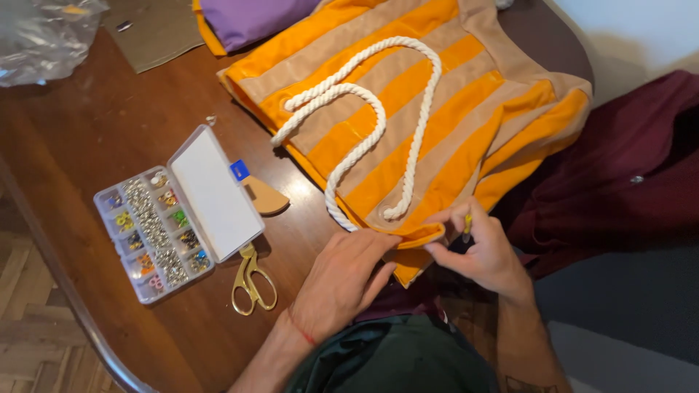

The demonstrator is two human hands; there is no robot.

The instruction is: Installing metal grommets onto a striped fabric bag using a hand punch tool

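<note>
At the near edge of the brown counter [87, 145], both hands pinch the striped orange bag's [437, 109] folded corner, left hand [346, 280] pressing it flat, right hand [484, 251] gripping it beside a small yellow piece, rope handle [378, 116] already fitted, open fastener box [175, 215] and gold scissors [251, 280] untouched.

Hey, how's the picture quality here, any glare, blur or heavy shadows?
Head view: mostly sharp, even light; pale glare on the brown table beside the clear bead box; soft shadow under the left hand; right hand slightly soft; the table edge bows, hinting lens distortion.
</note>
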